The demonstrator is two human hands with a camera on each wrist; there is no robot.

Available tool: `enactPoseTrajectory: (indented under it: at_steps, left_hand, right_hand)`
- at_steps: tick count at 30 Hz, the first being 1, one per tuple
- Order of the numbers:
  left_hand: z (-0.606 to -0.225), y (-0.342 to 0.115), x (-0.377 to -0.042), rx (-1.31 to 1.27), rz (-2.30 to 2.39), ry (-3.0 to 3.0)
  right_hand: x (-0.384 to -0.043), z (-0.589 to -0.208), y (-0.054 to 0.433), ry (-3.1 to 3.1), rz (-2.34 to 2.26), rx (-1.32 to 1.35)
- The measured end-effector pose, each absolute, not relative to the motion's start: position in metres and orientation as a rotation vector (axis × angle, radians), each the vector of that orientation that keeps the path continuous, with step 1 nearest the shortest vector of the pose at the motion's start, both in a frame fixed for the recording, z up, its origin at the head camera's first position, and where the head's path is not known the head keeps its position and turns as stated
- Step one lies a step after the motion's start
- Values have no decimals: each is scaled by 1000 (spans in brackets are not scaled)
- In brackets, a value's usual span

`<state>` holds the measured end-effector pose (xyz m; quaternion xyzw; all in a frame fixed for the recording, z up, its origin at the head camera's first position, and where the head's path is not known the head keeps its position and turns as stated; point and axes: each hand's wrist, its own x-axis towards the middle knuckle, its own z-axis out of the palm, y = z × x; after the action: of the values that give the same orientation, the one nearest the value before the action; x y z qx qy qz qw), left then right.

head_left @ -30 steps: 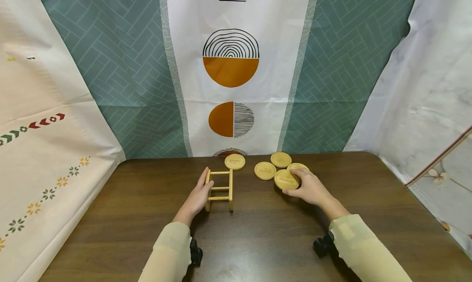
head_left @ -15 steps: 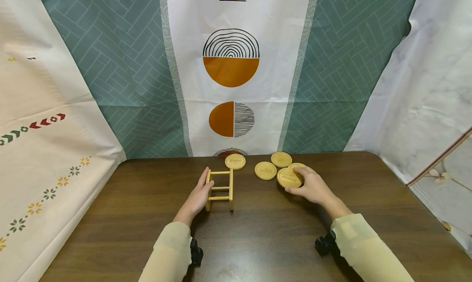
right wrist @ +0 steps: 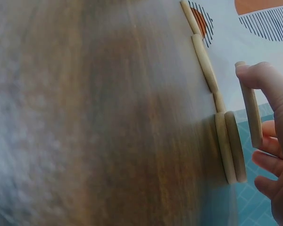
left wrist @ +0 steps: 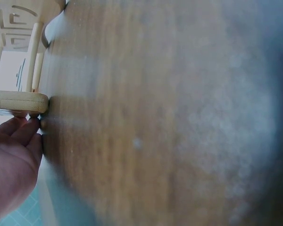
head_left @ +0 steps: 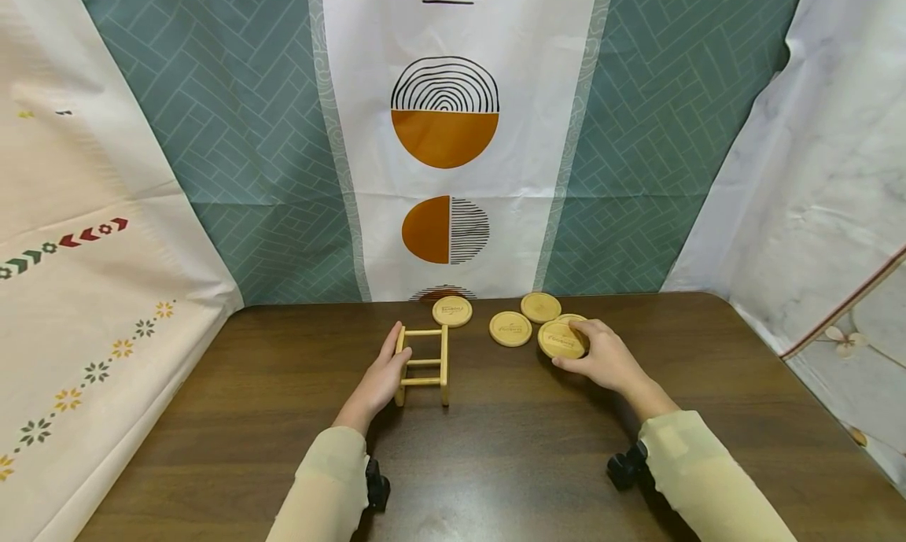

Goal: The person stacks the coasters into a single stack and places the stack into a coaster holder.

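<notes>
From the head view, my right hand [head_left: 602,359] covers part of the coaster cluster, so I can only partly see the disc lying behind the one I hold. I count five round wooden coasters: one far coaster [head_left: 452,311] beyond the rack, a left coaster [head_left: 510,329], a back coaster [head_left: 541,307], a half-hidden coaster [head_left: 570,318], and the lifted coaster [head_left: 561,340], which my right hand pinches at its right edge, fingers curled around it. There is one wooden rack [head_left: 423,363], standing on the dark bench [head_left: 495,447] left of the coasters. My left hand [head_left: 381,381] rests against the rack's left side, fingers nearly straight, thumb on the rail.

In the left wrist view, most of the frame is blurred bench [left wrist: 170,117]. Only a corner of the rack [left wrist: 16,101] shows at the left edge, cut off, with my left fingertips [left wrist: 23,129] touching its base, lightly extended.

In the right wrist view, the bench is blurred too. I see the coasters edge-on: the lifted coaster [right wrist: 250,106] is held clear of the bench between thumb and fingers of my right hand [right wrist: 273,141], just above a stacked pair [right wrist: 230,147] lying together. Two more thin edges [right wrist: 203,61] run further off; I cannot tell exactly which coasters these are.
</notes>
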<state>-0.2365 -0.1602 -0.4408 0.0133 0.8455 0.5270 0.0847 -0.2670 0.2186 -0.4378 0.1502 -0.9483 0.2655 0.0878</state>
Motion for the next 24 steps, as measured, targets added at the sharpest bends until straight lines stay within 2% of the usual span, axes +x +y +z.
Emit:
enactPoseTrajectory:
  at_steps: [24]
  left_hand:
    - [-439,-160,-236,31,1576,2521]
  right_hand:
    - [-271,-439,229,-2847,791,357]
